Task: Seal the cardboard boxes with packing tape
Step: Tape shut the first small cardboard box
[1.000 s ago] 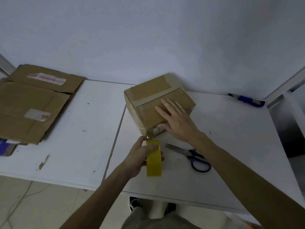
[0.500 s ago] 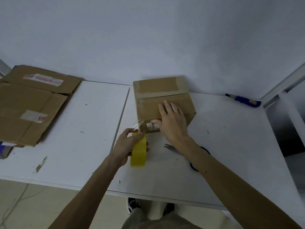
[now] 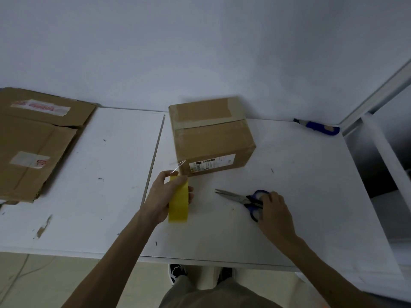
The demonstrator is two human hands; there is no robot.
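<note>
By the box (image 3: 211,138), left hand (image 3: 161,196) grips tape roll (image 3: 178,201) — right hand (image 3: 275,210) grips scissors (image 3: 235,196).

A bare packing workroom: white tables (image 3: 111,196), flattened cardboard (image 3: 33,141), scissors (image 3: 235,197), utility knife (image 3: 318,126), blank wall (image 3: 200,52).

Box (image 3: 211,138) at table (image 3: 111,196) rear; tape roll (image 3: 178,200) before it, scissors (image 3: 242,200) right, flattened cardboard (image 3: 33,141) far left.

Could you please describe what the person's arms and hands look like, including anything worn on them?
The left hand and right hand are ungloved, with no ring, watch or bracelet showing. The arms behind them are bare, with no sleeves in view.
</note>
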